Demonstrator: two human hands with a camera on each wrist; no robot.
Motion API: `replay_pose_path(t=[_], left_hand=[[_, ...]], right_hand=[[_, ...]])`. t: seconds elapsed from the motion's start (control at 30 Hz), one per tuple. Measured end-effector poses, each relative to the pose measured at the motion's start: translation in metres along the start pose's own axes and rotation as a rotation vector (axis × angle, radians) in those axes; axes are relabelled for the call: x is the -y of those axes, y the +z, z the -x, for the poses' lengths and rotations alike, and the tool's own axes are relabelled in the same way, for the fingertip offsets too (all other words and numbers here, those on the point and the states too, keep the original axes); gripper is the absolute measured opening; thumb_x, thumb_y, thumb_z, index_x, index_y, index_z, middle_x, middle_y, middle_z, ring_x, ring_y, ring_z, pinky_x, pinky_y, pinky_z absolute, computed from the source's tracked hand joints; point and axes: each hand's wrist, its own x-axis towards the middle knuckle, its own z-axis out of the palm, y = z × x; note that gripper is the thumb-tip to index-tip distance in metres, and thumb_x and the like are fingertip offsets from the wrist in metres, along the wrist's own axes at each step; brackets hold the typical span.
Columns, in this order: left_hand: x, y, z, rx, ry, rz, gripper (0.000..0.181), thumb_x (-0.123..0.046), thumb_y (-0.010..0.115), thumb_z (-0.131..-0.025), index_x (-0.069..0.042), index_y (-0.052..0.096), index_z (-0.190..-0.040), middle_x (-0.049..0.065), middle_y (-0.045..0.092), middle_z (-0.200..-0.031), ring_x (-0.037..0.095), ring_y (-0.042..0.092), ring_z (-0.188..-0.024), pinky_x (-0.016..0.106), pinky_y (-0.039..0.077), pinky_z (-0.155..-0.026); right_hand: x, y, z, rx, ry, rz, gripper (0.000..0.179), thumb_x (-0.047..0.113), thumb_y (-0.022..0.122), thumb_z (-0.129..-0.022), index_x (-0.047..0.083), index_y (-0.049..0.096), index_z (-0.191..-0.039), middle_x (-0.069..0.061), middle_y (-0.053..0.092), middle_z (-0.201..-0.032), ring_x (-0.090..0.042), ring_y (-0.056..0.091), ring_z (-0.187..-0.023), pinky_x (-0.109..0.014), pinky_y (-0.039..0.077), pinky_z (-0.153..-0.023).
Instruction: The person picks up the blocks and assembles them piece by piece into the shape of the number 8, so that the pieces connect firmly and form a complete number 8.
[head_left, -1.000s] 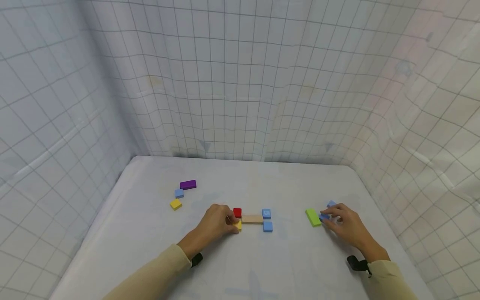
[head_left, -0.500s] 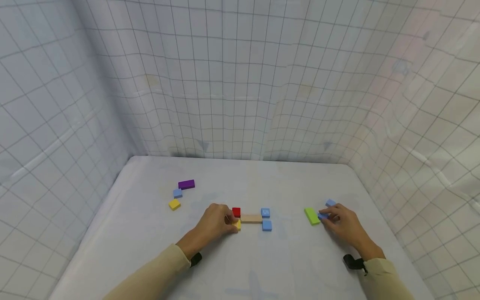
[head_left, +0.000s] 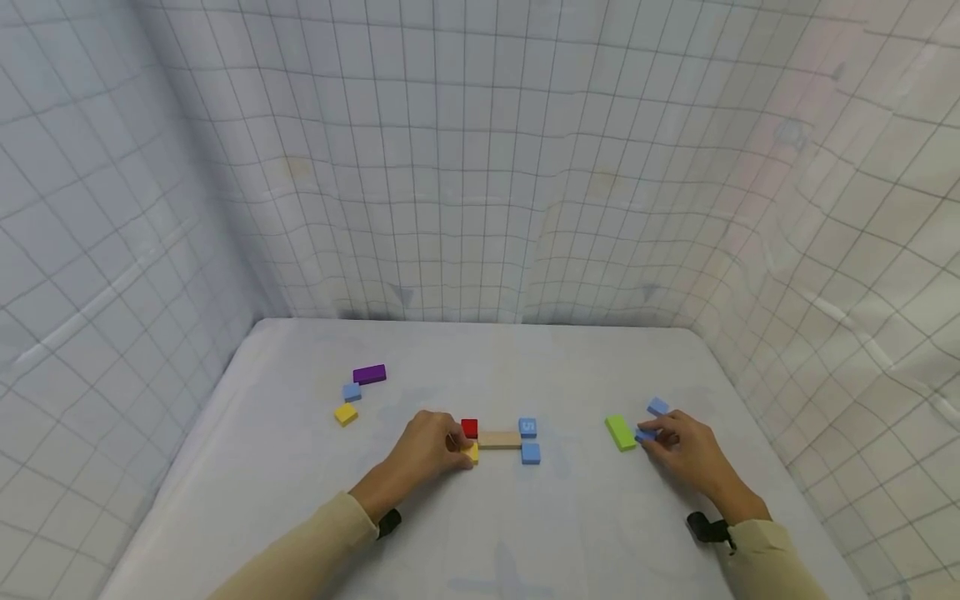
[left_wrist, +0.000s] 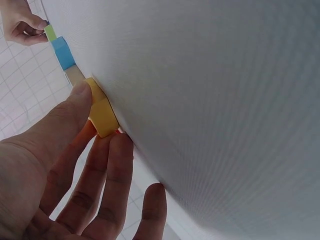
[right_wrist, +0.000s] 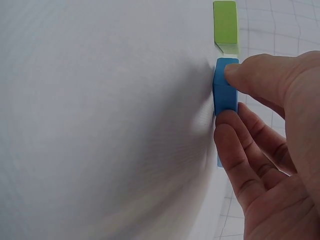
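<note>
My left hand [head_left: 426,450] pinches a yellow block [left_wrist: 103,116] between thumb and fingers, down on the white cloth. Right behind that block is a red block [head_left: 469,427], and a tan wooden block [head_left: 499,440] runs from them to two blue blocks at the right. One of these, a blue block marked 5 [head_left: 528,427], lies behind the plain blue block [head_left: 531,454]. Off to the right, my right hand [head_left: 690,450] holds another blue block [right_wrist: 226,87] by thumb and fingertips at the cloth. A lime green block [head_left: 620,433] lies just left of it.
One more blue block [head_left: 658,406] lies behind my right hand. At the back left are a purple block [head_left: 370,374], a small blue block [head_left: 352,392] and a yellow square block [head_left: 346,414]. Grid-patterned white curtains [head_left: 465,167] rise behind the table and at both sides.
The head view has shifted slightly. The right hand and its blue block have moved a little against the green block; the left hand keeps its pinch on the yellow block.
</note>
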Motion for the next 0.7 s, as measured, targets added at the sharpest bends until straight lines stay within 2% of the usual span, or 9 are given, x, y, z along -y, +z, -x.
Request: replay_pose_path(t=[0.2,0.7], left_hand=[[0.0011,0.0006,0.0004,0.007,0.001,0.002,0.02,-0.013,0.107,-0.084,-0.011,0.089,-0.093,-0.001,0.08,-0.09,0.012,0.064,-0.084,0.025,0.058,-0.076],[0.0023,0.0025,-0.0016,-0.003,-0.001,0.01,0.019,-0.013,0.106,-0.085,-0.012,0.09,-0.093,-0.002,0.079,-0.09,0.011,0.064,-0.084,0.024,0.056,-0.075]], right_hand=[[0.0018,-0.0005,0.0017,-0.004,0.003,0.005,0.03,-0.009,0.097,-0.086,0.006,0.088,-0.111,-0.004,0.075,-0.097,-0.01,0.075,-0.08,-0.025,0.065,-0.071],[0.005,-0.0046,0.008,0.031,0.087,-0.008,0.03,-0.007,0.097,-0.088,0.008,0.089,-0.112,-0.003,0.078,-0.103,-0.008,0.074,-0.083,-0.024,0.066,-0.075]])
